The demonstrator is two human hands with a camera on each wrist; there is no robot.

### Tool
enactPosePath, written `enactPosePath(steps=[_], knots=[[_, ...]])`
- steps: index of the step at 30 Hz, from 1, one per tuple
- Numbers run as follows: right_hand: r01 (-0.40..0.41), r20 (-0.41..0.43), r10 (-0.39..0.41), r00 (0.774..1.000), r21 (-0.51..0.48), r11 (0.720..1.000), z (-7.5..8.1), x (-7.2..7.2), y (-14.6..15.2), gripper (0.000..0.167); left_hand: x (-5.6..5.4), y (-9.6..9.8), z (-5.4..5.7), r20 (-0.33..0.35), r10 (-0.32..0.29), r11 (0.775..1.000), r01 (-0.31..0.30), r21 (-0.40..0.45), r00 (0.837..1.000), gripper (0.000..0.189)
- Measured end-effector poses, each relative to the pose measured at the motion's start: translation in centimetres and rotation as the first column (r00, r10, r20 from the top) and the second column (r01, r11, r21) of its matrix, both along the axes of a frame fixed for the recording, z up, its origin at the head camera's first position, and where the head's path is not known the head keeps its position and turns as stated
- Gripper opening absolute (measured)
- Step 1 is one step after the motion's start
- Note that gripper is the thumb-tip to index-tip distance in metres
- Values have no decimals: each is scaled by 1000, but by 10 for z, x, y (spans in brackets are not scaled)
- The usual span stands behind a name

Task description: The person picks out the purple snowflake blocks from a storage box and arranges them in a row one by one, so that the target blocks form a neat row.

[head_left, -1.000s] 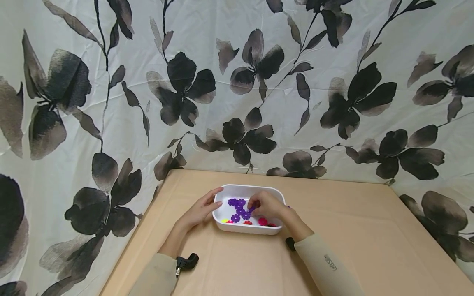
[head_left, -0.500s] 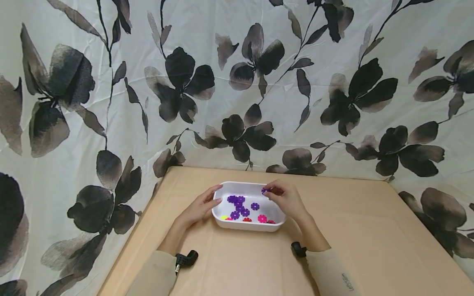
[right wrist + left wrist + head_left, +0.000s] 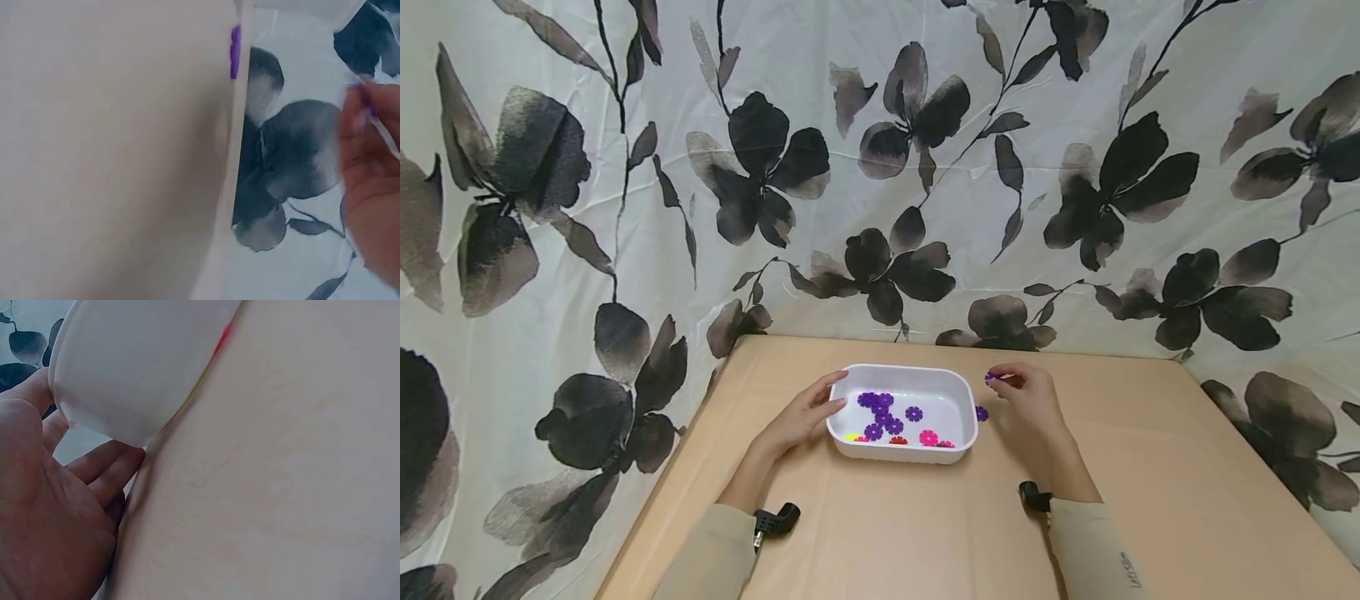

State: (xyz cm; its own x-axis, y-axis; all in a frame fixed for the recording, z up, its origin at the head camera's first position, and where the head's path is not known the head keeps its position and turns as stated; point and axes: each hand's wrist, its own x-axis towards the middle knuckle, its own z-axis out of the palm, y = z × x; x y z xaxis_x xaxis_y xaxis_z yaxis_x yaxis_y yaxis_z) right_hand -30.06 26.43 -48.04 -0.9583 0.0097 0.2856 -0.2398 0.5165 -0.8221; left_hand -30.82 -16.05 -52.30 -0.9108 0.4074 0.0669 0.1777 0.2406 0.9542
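A white plastic tub (image 3: 891, 455) stands on the table with several purple flower-shaped pieces (image 3: 882, 417) inside, and pink (image 3: 928, 437), red and yellow ones along its near side. My left hand (image 3: 801, 419) holds the tub's left end, thumb at the rim; in the left wrist view its other fingers (image 3: 115, 465) reach under the white wall. To the right of the tub, my right hand (image 3: 1033, 404) pinches one purple flower-shaped piece (image 3: 988, 378) between thumb and fingertips, raised over the table. Another purple piece (image 3: 982, 413) lies on the table beside the tub's right end.
The tan table (image 3: 880, 533) ends at the back against a white cloth (image 3: 820, 50) with dark printed flowers. A black wrist camera (image 3: 777, 520) sits on the left wrist and another (image 3: 1034, 497) on the right.
My right hand has lifted a purple flower-shaped piece out of the tub and carried it rightward past the rim. The left hand has stayed at the tub's left end.
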Motion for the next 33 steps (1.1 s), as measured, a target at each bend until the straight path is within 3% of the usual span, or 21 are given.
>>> enactPosePath(steps=[9, 13, 17, 27, 33], knots=[[-98, 211, 58, 976, 181, 979, -14, -2, 18, 15, -1, 1, 1, -15, -19, 1000, 19, 11, 1000, 62], [-157, 224, 101, 969, 248, 956, -17, -4, 20, 14, -2, 2, 1, -14, -25, 999, 25, 27, 1000, 60], [-171, 262, 102, 960, 257, 951, -19, -4, 19, 14, -2, 2, 0, -14, -19, 999, 20, 30, 1000, 59], [-133, 284, 52, 957, 273, 953, -16, 0, 15, 14, 0, 1, -1, -19, -8, 1000, 9, 24, 1000, 58], [-76, 223, 6, 975, 309, 948, -14, 0, 14, 19, -1, 0, -3, -28, -14, 999, 15, 30, 999, 58]])
